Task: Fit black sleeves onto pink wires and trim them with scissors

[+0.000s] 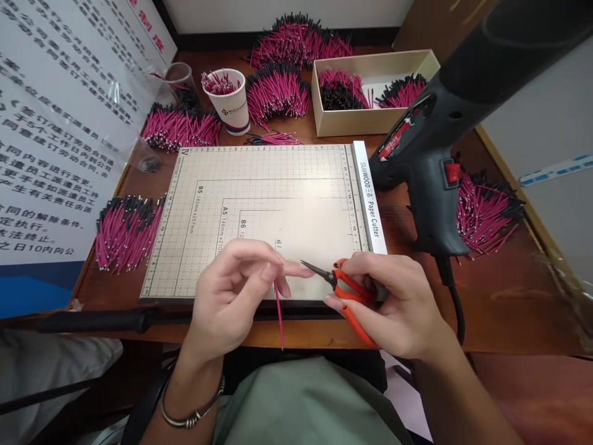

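My left hand point(241, 290) pinches a thin pink wire point(279, 315) between thumb and fingers; the wire hangs down past the table's front edge. My right hand point(393, 303) grips small orange-handled snips point(345, 287), whose dark pointed blades reach left toward my left fingertips and the top of the wire. Both hands hover over the near edge of a grey paper cutter board point(273, 204) with a printed grid.
A black heat gun point(440, 154) stands at the right with its cord dropping off the table. Piles of pink and black wires point(125, 232) lie around the board. A white paper cup point(229, 99), a clear cup point(181, 80) and a cardboard box point(375, 120) hold more wires.
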{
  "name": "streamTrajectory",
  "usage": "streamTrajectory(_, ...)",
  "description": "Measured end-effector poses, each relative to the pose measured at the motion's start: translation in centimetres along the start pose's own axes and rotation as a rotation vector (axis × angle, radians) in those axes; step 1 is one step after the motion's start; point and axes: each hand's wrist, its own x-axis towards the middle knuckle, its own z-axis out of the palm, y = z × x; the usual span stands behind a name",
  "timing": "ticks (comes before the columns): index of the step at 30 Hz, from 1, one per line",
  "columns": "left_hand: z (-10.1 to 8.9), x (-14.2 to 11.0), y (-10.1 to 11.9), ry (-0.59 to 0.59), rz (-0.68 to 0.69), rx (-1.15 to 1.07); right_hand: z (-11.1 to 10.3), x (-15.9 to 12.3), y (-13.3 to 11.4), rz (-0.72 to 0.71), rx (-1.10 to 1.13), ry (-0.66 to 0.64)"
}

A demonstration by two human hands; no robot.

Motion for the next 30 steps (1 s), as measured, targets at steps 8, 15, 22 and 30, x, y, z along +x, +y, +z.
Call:
streamTrajectory(8, 0.2, -0.3, -0.1, -0.037, 0.054, -0.04, 0.0, 0.2, -0.2, -0.024, -0.012, 0.008)
streamTrajectory(15, -0.4, -0.4, -0.7, -0.122, 0.183, 0.112, 0.0, 0.7, -0.3, -0.036, -0.034, -0.001)
streamTrajectory(22, -0.5, -0.2, -0.3, -0.196, 0.208, 0.145, 0.3, 0.9, -0.5, -0.061, -0.059, -0.008)
streamTrajectory(30, -0.6, -0.1, 0.0, -0.201, 0.211, 0.134, 0.2, 1.0, -0.7, -0.054, -0.06, -0.017)
